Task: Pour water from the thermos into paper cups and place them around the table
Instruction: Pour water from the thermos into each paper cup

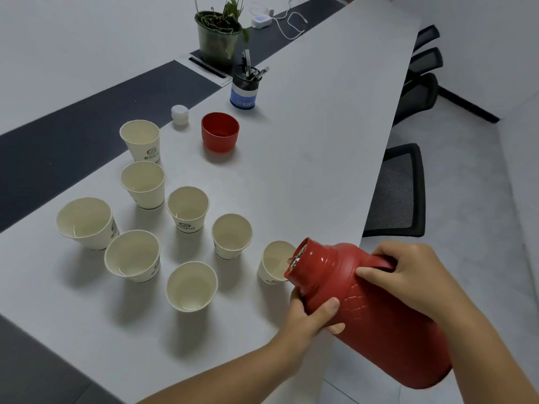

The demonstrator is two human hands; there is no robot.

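The red thermos (370, 310) lies tipped, mouth over the paper cup (272, 265) nearest it. Right hand (408, 275) fingers curl round the handle; left hand (313, 316) fingers grip its neck. Best tilt slowly, keeping the mouth centred above that light cup.

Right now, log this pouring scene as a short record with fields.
thermos: red thermos tipped, mouth over the nearest paper cup
left hand: left hand grips the thermos neck from below
right hand: right hand holds the thermos handle
paper cups: eight upright on the table
red lid cup: red lid cup standing apart, open side up
white stopper: white stopper beside it
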